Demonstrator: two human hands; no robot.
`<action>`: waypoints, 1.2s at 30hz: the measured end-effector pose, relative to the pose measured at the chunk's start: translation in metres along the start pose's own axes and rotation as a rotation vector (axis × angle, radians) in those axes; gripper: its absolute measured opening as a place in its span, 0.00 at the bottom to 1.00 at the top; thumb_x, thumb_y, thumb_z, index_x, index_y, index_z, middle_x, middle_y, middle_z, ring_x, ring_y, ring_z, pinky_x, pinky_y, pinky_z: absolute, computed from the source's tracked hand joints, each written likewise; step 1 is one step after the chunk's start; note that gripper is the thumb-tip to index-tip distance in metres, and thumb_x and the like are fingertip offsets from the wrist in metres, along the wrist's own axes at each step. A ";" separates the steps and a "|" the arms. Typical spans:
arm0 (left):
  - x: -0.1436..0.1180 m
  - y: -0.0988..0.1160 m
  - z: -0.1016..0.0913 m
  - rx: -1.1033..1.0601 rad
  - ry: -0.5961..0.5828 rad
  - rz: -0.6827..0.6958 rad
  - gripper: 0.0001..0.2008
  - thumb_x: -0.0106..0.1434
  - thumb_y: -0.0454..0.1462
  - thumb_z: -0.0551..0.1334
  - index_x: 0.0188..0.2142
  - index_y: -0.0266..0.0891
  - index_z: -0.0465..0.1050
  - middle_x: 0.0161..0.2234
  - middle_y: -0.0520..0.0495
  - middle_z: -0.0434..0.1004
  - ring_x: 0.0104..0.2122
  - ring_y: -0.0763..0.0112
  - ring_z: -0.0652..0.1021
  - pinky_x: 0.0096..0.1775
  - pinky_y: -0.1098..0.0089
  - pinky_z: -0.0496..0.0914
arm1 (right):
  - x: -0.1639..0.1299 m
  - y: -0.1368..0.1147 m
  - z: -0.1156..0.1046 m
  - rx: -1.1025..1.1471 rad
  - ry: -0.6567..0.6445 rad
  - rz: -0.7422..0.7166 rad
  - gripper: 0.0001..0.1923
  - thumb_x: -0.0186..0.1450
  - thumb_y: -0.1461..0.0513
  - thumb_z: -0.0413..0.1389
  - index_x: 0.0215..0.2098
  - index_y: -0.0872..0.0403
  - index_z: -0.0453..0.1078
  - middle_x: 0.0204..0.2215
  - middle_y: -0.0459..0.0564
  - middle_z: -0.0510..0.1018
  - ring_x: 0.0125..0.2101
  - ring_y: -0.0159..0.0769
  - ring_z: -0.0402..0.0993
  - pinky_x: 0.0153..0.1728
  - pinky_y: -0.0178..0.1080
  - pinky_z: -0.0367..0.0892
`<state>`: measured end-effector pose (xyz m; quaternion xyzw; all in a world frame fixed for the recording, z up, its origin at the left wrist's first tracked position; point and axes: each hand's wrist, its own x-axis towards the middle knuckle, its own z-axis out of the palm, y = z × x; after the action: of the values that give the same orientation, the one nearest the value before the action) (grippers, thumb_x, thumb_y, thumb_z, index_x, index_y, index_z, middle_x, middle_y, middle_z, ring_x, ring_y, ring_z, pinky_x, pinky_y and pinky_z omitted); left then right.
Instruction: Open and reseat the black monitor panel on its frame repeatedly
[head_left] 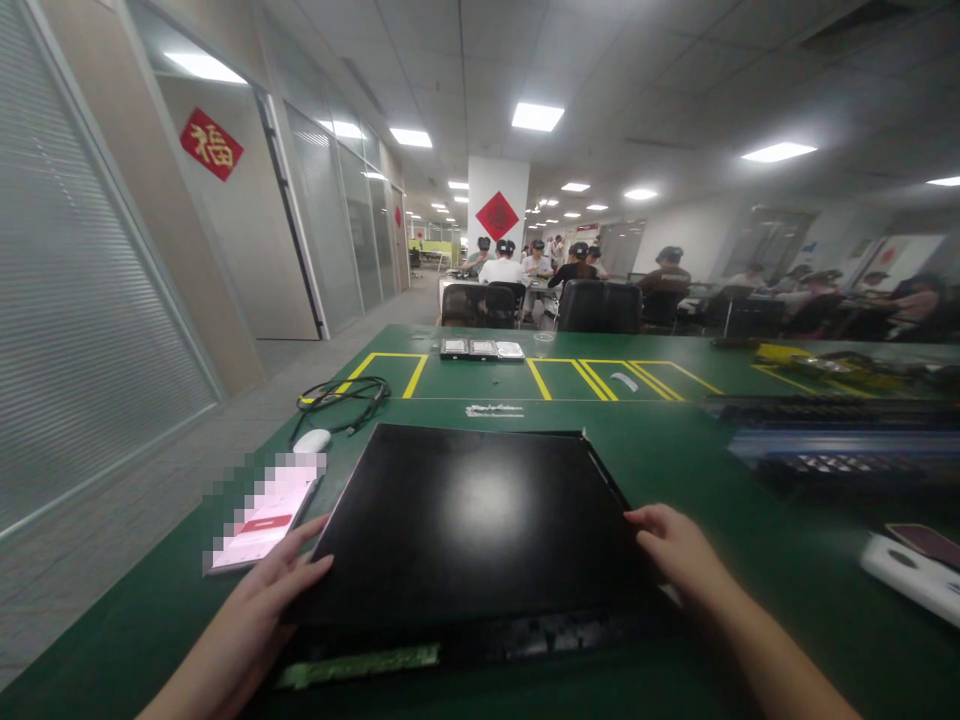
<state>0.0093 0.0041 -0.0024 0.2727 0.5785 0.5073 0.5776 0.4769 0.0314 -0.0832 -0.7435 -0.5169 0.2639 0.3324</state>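
A large flat black panel, like a screen with a blurred light reflected in it, is in front of me over the green table. My left hand grips its left edge, thumb on the top face. My right hand pinches its right edge between thumb and fingers. Along the near side runs a black strip with a narrow green strip, perhaps a circuit board. How these join the panel I cannot make out. A phone or tablet with a pink screen lies beside my left hand.
On the green table lie a coiled black cable, a white mouse and small silver-and-black boxes. Yellow tape marks the far side. Blurred dark parts and a white device are at right. Several people sit beyond the chairs.
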 end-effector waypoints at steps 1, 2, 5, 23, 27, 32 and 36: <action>-0.001 0.001 0.001 -0.001 0.002 0.000 0.29 0.52 0.33 0.71 0.54 0.49 0.72 0.42 0.48 0.87 0.41 0.54 0.85 0.34 0.67 0.80 | 0.000 0.000 0.000 -0.004 -0.002 -0.003 0.20 0.56 0.64 0.51 0.44 0.55 0.78 0.41 0.54 0.83 0.33 0.39 0.80 0.30 0.37 0.71; -0.001 0.001 0.001 -0.001 0.002 -0.001 0.30 0.52 0.33 0.71 0.54 0.49 0.72 0.42 0.48 0.87 0.41 0.54 0.85 0.35 0.67 0.80 | 0.001 0.001 0.000 -0.010 -0.001 -0.013 0.20 0.56 0.65 0.51 0.43 0.55 0.78 0.41 0.54 0.83 0.34 0.39 0.80 0.32 0.38 0.71; -0.002 0.002 0.003 0.005 0.001 -0.001 0.31 0.50 0.33 0.72 0.54 0.48 0.72 0.42 0.47 0.87 0.41 0.54 0.85 0.35 0.68 0.79 | 0.002 0.001 -0.001 -0.036 0.003 -0.042 0.19 0.56 0.65 0.51 0.42 0.55 0.78 0.41 0.53 0.83 0.37 0.39 0.80 0.37 0.38 0.72; -0.005 0.001 0.004 0.046 0.006 0.039 0.36 0.48 0.35 0.72 0.58 0.46 0.70 0.43 0.43 0.87 0.39 0.49 0.85 0.30 0.65 0.78 | -0.003 -0.009 -0.004 -0.064 0.027 -0.042 0.18 0.55 0.63 0.52 0.39 0.53 0.79 0.36 0.52 0.82 0.33 0.39 0.78 0.32 0.38 0.71; -0.008 0.001 0.005 0.057 0.000 0.070 0.36 0.48 0.35 0.73 0.57 0.46 0.71 0.42 0.44 0.87 0.37 0.51 0.86 0.29 0.65 0.78 | -0.006 -0.014 -0.006 -0.057 0.038 -0.026 0.18 0.55 0.63 0.52 0.40 0.54 0.79 0.37 0.53 0.82 0.31 0.38 0.78 0.30 0.38 0.71; -0.010 0.001 0.007 0.065 0.003 0.093 0.36 0.49 0.34 0.72 0.58 0.45 0.69 0.40 0.45 0.87 0.35 0.51 0.86 0.29 0.63 0.78 | -0.007 -0.017 -0.008 -0.088 0.041 -0.049 0.18 0.54 0.64 0.52 0.39 0.54 0.80 0.34 0.52 0.82 0.32 0.39 0.78 0.33 0.39 0.71; -0.008 -0.001 0.005 0.084 0.012 0.099 0.33 0.47 0.32 0.72 0.54 0.44 0.71 0.35 0.46 0.87 0.31 0.53 0.86 0.28 0.64 0.77 | -0.005 -0.013 -0.007 -0.078 0.046 -0.054 0.17 0.54 0.63 0.53 0.38 0.54 0.80 0.33 0.51 0.82 0.32 0.38 0.77 0.35 0.40 0.71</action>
<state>0.0162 -0.0023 0.0009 0.3219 0.5887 0.5120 0.5363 0.4728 0.0282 -0.0680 -0.7474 -0.5389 0.2174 0.3220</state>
